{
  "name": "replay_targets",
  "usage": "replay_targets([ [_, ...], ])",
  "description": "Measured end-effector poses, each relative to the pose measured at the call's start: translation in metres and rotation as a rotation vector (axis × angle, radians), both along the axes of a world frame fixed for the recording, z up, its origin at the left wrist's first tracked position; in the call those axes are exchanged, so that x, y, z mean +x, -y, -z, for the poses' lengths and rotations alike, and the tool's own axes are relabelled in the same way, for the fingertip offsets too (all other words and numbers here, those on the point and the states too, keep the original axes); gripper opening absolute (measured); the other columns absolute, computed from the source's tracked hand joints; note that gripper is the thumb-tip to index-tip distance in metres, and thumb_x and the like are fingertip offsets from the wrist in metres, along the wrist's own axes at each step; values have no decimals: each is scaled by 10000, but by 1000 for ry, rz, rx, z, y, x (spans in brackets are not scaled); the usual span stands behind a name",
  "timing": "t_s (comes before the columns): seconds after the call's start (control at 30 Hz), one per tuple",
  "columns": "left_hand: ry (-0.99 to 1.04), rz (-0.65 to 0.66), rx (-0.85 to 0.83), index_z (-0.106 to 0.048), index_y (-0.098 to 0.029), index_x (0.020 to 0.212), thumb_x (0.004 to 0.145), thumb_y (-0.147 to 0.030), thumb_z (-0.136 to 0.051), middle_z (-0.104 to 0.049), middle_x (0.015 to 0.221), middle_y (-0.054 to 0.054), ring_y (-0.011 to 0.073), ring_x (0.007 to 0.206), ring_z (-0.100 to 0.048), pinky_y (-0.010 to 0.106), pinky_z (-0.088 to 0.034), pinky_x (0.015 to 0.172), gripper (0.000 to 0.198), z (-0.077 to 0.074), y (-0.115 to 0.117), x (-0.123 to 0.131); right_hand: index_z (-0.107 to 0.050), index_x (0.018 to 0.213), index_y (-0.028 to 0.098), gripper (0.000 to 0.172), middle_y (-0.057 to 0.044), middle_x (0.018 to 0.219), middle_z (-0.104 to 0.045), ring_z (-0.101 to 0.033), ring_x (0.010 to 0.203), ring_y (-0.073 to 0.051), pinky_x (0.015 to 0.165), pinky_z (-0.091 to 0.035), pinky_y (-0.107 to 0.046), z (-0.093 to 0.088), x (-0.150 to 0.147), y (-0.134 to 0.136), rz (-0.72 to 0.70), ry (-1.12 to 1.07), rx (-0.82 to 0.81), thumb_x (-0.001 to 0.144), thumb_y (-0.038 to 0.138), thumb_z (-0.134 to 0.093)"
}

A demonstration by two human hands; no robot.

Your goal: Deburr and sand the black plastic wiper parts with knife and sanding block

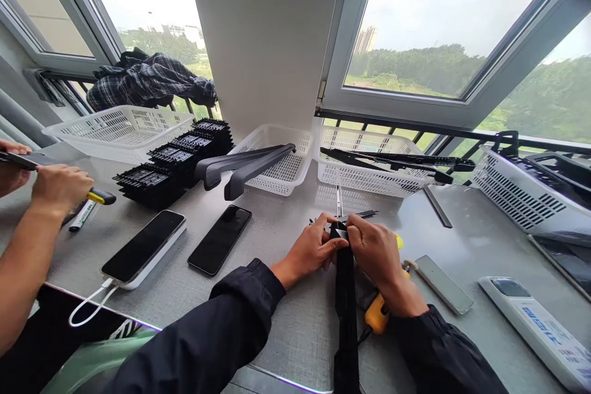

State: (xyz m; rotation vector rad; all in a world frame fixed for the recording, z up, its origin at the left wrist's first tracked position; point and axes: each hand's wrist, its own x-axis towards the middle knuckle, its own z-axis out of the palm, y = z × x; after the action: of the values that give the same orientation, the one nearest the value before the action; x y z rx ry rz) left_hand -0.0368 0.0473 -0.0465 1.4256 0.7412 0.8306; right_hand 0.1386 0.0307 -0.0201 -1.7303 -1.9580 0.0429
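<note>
From where I stand, the left grip (pixel 311 247) is pinched, thumb against fingers, on the far end of a long black part (pixel 346 320), and the right grip (pixel 376 252) is closed on that same end, just beside it. From the 2 grips the part runs back towards the near edge of the worktop (pixel 286 345). Beneath the right grip sits a yellow tool (pixel 377 314), partly hidden; to its right lie a grey slab (pixel 444 284) and, farther out, a white device (pixel 538 329). Left of the left grip is a black phone (pixel 220 240), and past that another phone (pixel 144 243) on a white block. Beyond the grips and to the left, 2 dark curved bars (pixel 234 184) reach over a white basket (pixel 303 163). Well to the left of the grips, a co-worker's hand (pixel 63 188) holds a black-and-yellow handle (pixel 102 196).
</note>
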Motion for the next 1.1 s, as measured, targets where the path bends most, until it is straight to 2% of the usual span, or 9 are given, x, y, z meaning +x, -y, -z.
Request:
replay_targets([
  [0.23, 0, 3, 7, -491, -228, 1200, 882, -683, -727, -621, 575, -89, 126, 377, -534, 207, -338, 404, 603, -1, 0, -1, -586, 735, 230, 282, -5, 569, -544, -423, 546, -164, 620, -187, -311, 2, -1, 0, 10, 20, 12, 956, 271, -415],
  [0.6, 1, 3, 26, -495, -231, 1201, 893, -662, -726, -606, 577, -89, 125, 382, -528, 201, -356, 393, 578, -3, 0, -1, -533, 704, 231, 271, 5, 562, -504, -371, 543, -157, 620, -162, -317, 1, -3, 0, 26, 39, 5, 950, 262, -423],
  [1.1, -40, -44, 119, -523, -201, 1256, 944, -674, -649, -560, 526, -100, 130, 387, -525, 197, -361, 391, 581, -2, 1, 0, -482, 689, 215, 276, 17, 575, -438, -293, 584, -146, 623, -131, -306, 1, -10, 3, 116, 77, 48, 958, 254, -439],
])
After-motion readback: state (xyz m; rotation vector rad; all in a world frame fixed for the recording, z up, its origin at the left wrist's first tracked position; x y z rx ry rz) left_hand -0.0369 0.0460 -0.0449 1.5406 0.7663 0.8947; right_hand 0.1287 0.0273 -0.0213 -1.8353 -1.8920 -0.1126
